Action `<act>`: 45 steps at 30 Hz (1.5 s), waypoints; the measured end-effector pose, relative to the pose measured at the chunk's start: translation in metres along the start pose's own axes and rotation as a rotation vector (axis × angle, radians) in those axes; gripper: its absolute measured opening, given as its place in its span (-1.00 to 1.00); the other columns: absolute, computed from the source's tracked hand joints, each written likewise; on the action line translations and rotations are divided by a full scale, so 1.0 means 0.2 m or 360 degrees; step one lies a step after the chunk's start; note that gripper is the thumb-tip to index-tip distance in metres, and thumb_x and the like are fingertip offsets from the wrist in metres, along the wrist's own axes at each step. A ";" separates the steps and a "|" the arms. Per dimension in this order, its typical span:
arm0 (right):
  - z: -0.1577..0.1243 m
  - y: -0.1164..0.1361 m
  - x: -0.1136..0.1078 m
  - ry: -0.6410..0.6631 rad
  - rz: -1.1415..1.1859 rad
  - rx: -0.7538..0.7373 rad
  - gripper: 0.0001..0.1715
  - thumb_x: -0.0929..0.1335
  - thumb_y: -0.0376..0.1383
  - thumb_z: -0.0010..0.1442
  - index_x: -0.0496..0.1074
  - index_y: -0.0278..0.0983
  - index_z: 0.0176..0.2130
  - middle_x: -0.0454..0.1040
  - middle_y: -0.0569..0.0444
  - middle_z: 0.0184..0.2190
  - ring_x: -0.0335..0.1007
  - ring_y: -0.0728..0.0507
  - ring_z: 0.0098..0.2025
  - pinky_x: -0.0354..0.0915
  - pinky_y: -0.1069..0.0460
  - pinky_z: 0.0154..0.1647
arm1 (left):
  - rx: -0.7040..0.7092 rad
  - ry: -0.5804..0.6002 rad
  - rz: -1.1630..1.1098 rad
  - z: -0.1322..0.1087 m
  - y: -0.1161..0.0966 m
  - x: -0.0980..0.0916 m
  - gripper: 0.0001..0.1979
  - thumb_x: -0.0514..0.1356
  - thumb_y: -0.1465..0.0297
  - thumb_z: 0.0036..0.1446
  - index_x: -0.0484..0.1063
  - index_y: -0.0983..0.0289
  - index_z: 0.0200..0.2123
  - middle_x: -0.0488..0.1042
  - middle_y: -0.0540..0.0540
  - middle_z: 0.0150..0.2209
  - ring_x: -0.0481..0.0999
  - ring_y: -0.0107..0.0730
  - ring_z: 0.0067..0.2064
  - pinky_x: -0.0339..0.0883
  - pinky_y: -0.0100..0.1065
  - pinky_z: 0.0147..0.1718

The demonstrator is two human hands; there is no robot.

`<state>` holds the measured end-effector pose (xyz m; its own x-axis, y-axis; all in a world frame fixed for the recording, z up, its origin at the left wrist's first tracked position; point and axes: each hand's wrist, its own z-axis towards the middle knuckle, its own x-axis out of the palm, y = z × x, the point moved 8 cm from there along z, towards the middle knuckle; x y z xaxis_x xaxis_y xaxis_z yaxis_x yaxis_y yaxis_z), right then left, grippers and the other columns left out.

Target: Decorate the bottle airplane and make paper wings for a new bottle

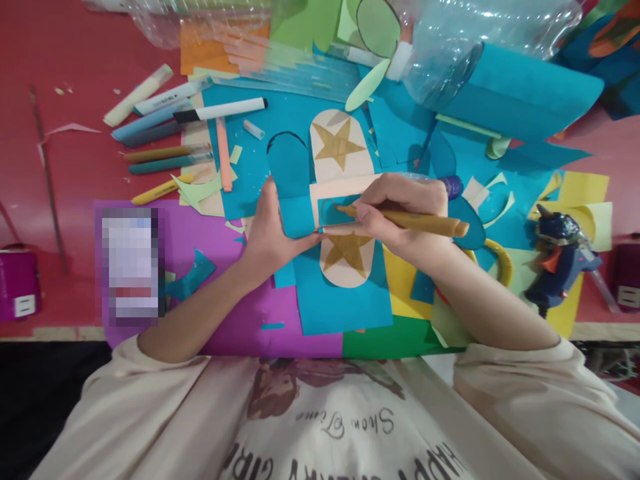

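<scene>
A gold-brown marker (425, 221) is gripped in my right hand (400, 207); its tip touches a small blue strip (330, 210), where a curved brown line shows. My left hand (267, 240) lies with thumb and forefinger spread against a blue paper piece (296, 207) with a rounded, black-outlined top. One fingertip reaches the lower edge of the cream paper. Above and below the strip are rounded cream paper ends, one with an upper gold star (340, 143), the other with a lower gold star (347, 253). A blue sheet (345, 313) lies underneath.
Several markers (167, 127) lie at the upper left. A blurred-out phone (131, 267) rests on purple paper at left. Clear glue sticks (300, 73) and a plastic bottle (425, 40) are at the back. A glue gun (557, 260) lies right, among paper scraps.
</scene>
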<state>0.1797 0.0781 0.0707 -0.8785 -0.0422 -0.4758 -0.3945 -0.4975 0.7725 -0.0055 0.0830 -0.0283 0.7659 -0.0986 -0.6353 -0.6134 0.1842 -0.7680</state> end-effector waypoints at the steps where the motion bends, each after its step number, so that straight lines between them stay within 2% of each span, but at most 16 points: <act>1: 0.00 0.00 0.00 0.0012 0.0007 -0.0006 -0.64 0.34 -0.25 0.20 0.21 -0.19 -0.57 0.36 0.18 -0.64 0.26 0.01 -0.60 0.24 0.07 -0.57 | -0.0002 -0.0002 -0.0001 0.00 0.00 0.00 0.07 0.38 -0.17 -0.23 0.02 0.14 0.24 0.21 0.27 0.28 0.24 0.20 0.31 0.24 0.10 0.22; 7: 0.00 0.04 0.00 0.0027 0.0047 -0.0094 -0.68 0.33 -0.37 0.15 0.21 -0.19 -0.58 0.36 0.19 -0.65 0.20 0.03 -0.64 0.19 0.09 -0.63 | 0.0019 0.0032 -0.0009 -0.01 0.00 0.01 0.03 0.37 -0.15 -0.18 0.00 0.12 0.25 0.21 0.24 0.29 0.23 0.20 0.32 0.24 0.14 0.22; 12: 0.00 0.06 0.01 0.0120 0.0000 -0.0130 -0.70 0.33 -0.42 0.12 0.23 -0.21 -0.59 0.34 0.19 -0.67 0.20 0.04 -0.64 0.15 0.11 -0.64 | 0.0024 0.0013 0.0026 0.00 0.01 0.01 0.11 0.37 -0.19 -0.23 -0.04 0.17 0.25 0.21 0.33 0.29 0.26 0.24 0.30 0.28 0.17 0.18; 19: -0.01 0.02 0.03 0.0175 -0.0029 -0.0079 -0.70 0.33 -0.37 0.15 0.27 -0.19 -0.58 0.37 0.18 -0.64 0.26 0.01 -0.60 0.21 0.08 -0.59 | 0.0018 0.0009 0.0044 0.00 0.00 0.01 0.13 0.34 -0.24 -0.26 -0.04 0.19 0.24 0.22 0.37 0.28 0.26 0.23 0.29 0.27 0.15 0.19; 23: -0.02 0.00 0.05 0.0285 -0.0071 -0.0068 -0.72 0.33 -0.35 0.16 0.29 -0.18 -0.56 0.36 0.18 -0.64 0.29 -0.01 -0.58 0.22 0.07 -0.56 | 0.0007 -0.0003 0.0011 0.00 0.02 0.01 0.13 0.34 -0.23 -0.26 -0.03 0.18 0.26 0.21 0.32 0.29 0.22 0.25 0.31 0.22 0.13 0.23; 26: -0.02 0.00 0.06 0.0329 -0.0078 -0.0059 -0.74 0.33 -0.35 0.17 0.32 -0.20 -0.54 0.38 0.17 -0.62 0.31 0.00 -0.56 0.22 0.08 -0.53 | 0.0031 -0.0006 0.0019 0.00 0.02 0.02 0.14 0.33 -0.24 -0.26 -0.06 0.18 0.26 0.21 0.34 0.28 0.24 0.23 0.30 0.26 0.11 0.20; 30: -0.01 0.01 0.05 0.0252 0.0044 -0.0011 -0.75 0.36 -0.29 0.19 0.37 -0.21 -0.52 0.42 0.19 -0.60 0.32 0.02 -0.56 0.23 0.10 -0.55 | 0.0007 0.0016 0.0017 0.00 0.01 0.02 0.13 0.36 -0.19 -0.22 -0.07 0.17 0.27 0.20 0.32 0.29 0.24 0.23 0.30 0.26 0.09 0.19; 34: 0.01 -0.02 -0.01 0.0015 0.0428 0.0158 -0.73 0.37 -0.12 0.24 0.41 -0.19 -0.44 0.48 0.18 -0.55 0.37 0.02 -0.57 0.27 0.11 -0.61 | 0.0012 0.0041 0.0032 0.00 0.00 0.02 0.13 0.37 -0.18 -0.23 -0.07 0.17 0.27 0.19 0.35 0.29 0.23 0.25 0.30 0.24 0.12 0.18; 38: 0.02 -0.06 -0.08 -0.0182 0.0639 0.0321 -0.77 0.42 -0.07 0.19 0.49 -0.17 -0.32 0.54 0.15 -0.50 0.42 -0.01 -0.57 0.32 0.08 -0.63 | 0.0040 -0.0030 0.0105 0.00 0.03 0.01 0.15 0.31 -0.26 -0.26 -0.09 0.16 0.25 0.19 0.37 0.28 0.26 0.20 0.29 0.26 0.10 0.16; 41: 0.03 -0.07 -0.11 -0.0196 0.0523 0.0331 -0.84 0.44 -0.13 0.16 0.50 -0.16 -0.33 0.56 0.14 -0.47 0.43 -0.03 -0.54 0.32 0.06 -0.63 | 0.0065 -0.0074 0.0124 0.00 0.03 0.01 0.13 0.26 -0.33 -0.28 -0.10 0.12 0.22 0.21 0.35 0.26 0.31 0.17 0.27 0.31 0.10 0.12; 45: 0.03 -0.05 -0.09 -0.0064 0.0430 0.0233 -0.92 0.44 -0.31 0.13 0.45 -0.20 -0.37 0.52 0.14 -0.49 0.42 -0.02 -0.53 0.33 0.06 -0.59 | 0.0057 -0.0058 0.0113 -0.01 0.03 0.00 0.12 0.24 -0.32 -0.25 -0.12 0.14 0.23 0.19 0.41 0.26 0.28 0.18 0.28 0.28 0.13 0.15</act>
<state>0.1976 0.0890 0.0734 -0.9657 -0.1199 -0.2302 -0.1774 -0.3427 0.9225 -0.0094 0.0829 -0.0338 0.7278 -0.0483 -0.6841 -0.6595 0.2243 -0.7174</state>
